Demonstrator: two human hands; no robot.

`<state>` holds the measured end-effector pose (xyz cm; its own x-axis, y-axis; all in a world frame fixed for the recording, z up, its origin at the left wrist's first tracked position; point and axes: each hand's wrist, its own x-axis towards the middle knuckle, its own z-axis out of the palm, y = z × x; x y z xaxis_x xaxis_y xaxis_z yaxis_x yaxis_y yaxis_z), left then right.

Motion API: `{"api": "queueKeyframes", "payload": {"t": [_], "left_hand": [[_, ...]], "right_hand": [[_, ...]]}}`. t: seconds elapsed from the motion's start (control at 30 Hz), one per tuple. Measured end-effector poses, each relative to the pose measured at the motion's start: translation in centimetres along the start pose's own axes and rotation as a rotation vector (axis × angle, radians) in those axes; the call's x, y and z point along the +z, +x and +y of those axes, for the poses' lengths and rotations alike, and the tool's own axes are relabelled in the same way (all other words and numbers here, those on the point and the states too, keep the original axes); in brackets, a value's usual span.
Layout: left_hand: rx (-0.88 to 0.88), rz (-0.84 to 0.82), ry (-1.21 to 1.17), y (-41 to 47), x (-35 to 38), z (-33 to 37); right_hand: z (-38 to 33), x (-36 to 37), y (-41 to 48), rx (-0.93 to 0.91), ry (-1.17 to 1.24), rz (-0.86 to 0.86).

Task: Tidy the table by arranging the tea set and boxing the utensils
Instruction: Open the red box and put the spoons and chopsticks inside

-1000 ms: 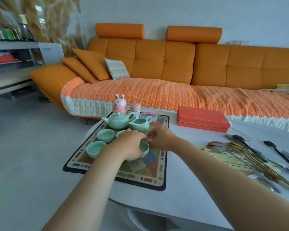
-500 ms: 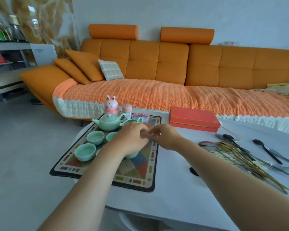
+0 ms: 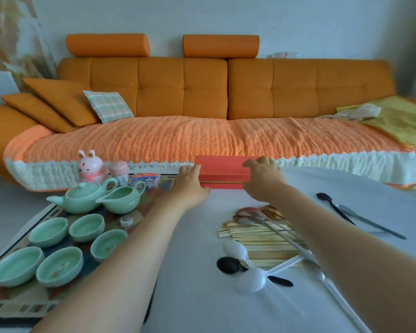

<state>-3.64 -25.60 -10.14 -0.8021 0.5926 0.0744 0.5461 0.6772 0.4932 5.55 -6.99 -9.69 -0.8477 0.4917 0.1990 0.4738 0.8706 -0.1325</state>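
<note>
A shut red box [image 3: 222, 173] lies at the far edge of the white table [image 3: 197, 284]. My left hand [image 3: 190, 182] presses its left end with straight fingers. My right hand [image 3: 262, 173] curls its fingers over the right end. On the patterned mat [image 3: 15, 306] at the left stand a green teapot [image 3: 82, 198], a green pitcher [image 3: 121, 199] and several green cups [image 3: 59, 265]. Loose utensils lie at the right: a pile of chopsticks [image 3: 257, 241], black spoons [image 3: 228, 265], white spoons [image 3: 250, 280] and a grey spoon [image 3: 353, 212].
A pink bunny figure [image 3: 91, 165], a pink jar [image 3: 119, 169] and a small blue and orange packet [image 3: 145, 177] stand behind the teapot. A tiny round ornament [image 3: 126, 221] sits on the mat. An orange sofa [image 3: 202, 92] runs behind the table.
Both hands have left the cups on the mat and moved right and away from me to the red box's two ends. The view has shifted right and closer.
</note>
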Motion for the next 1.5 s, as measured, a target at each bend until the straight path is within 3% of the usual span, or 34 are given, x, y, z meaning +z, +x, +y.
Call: {"api": "queueKeyframes", "payload": {"t": [0.1, 0.23, 0.43, 0.7, 0.97, 1.1, 1.27, 1.5], "left_hand": [[-0.065, -0.057, -0.026, 1.6, 1.2, 0.0], [-0.089, -0.094, -0.083, 2.5, 1.9, -0.1], [-0.092, -0.078, -0.096, 1.3, 1.5, -0.5], [-0.092, 0.109, -0.077, -3.0, 1.0, -0.8], [-0.067, 0.038, -0.071, -2.4, 1.0, -1.6], [-0.021, -0.015, -0.034, -1.7, 1.5, -2.0], [-0.024, 0.062, -0.095, -1.2, 1.8, -2.2], [0.110, 0.192, -0.129, -1.0, 1.2, -3.1]], "right_hand": [[1.7, 0.8, 0.9, 0.052, -0.023, -0.123], [2.2, 1.3, 0.9, 0.051, 0.129, -0.205], [2.0, 0.6, -0.4, 0.046, 0.199, -0.156], [1.4, -0.3, -2.9, 0.033, 0.219, -0.156], [1.1, -1.4, -3.4, -0.014, 0.057, -0.155], [1.0, -1.2, -2.6, -0.056, 0.138, -0.227], [0.1, 0.1, -1.4, -0.109, 0.073, -0.213], [0.3, 0.6, -1.1, -0.106, 0.077, -0.158]]}}
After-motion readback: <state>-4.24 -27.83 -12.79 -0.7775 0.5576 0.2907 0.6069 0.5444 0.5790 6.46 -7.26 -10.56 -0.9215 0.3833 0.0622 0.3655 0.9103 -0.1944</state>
